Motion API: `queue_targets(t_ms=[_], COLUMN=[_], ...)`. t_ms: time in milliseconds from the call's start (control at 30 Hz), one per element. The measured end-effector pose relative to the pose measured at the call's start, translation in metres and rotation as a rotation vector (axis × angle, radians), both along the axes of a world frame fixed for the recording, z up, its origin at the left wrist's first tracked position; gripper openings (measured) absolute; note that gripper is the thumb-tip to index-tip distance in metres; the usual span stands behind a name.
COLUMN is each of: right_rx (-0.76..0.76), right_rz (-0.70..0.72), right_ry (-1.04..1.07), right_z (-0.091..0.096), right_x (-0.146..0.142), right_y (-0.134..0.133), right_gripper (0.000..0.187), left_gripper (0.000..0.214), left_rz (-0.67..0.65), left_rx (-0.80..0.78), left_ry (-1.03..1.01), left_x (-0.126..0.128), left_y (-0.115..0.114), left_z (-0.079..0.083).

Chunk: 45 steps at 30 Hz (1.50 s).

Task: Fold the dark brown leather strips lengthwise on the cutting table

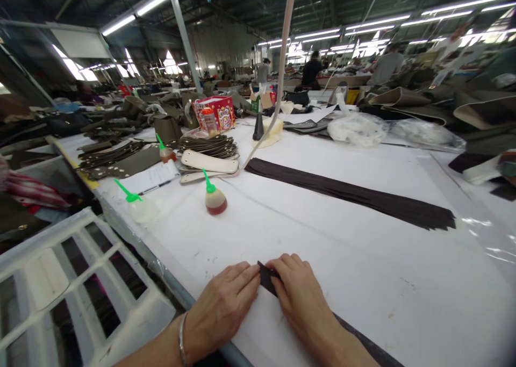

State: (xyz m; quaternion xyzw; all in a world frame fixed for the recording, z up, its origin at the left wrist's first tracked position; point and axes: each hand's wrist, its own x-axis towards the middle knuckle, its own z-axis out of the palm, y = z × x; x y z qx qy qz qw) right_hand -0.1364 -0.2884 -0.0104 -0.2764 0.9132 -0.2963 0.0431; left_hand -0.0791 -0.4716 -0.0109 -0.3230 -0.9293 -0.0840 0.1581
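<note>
I see my left hand (pixel 226 302) and right hand (pixel 300 297) lying flat, fingers out, pressing the end of a dark strip (pixel 266 275) at the near edge of the white table (pixel 322 259). The strip runs back under my right forearm. The print on the red box (pixel 215 112) is too small to read. A green-capped bottle (pixel 213 198) and a pile of strips (pixel 350 195) sit further out. Around it is a long workshop hall under tube lights.
</note>
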Motion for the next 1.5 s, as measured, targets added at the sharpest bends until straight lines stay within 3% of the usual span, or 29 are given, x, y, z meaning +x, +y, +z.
queue_targets(t_ms=[333,967,1233,1500], right_rx=[-0.067,0.078,0.095,0.174], right_rz=[0.093,0.052,0.154,0.223], right_ry=[0.213,0.29,0.394,0.484], right_z=[-0.018,-0.009,-0.013,-0.01], right_x=[0.008,0.002,0.007,0.007], right_y=[0.004,-0.009,-0.005,-0.006], right_gripper=[0.029,0.018,0.026,0.031], left_gripper=[0.029,0.034,0.033,0.033], left_rz=[0.045,0.006,0.023,0.012], left_rx=[0.032,-0.072,0.028,0.022], left_ry=[-0.024,-0.048,-0.072,-0.09], left_x=[-0.001,-0.001,-0.003,-0.005], left_y=[-0.001,-0.009,-0.015,-0.018], left_z=[-0.001,0.002,0.003,0.009])
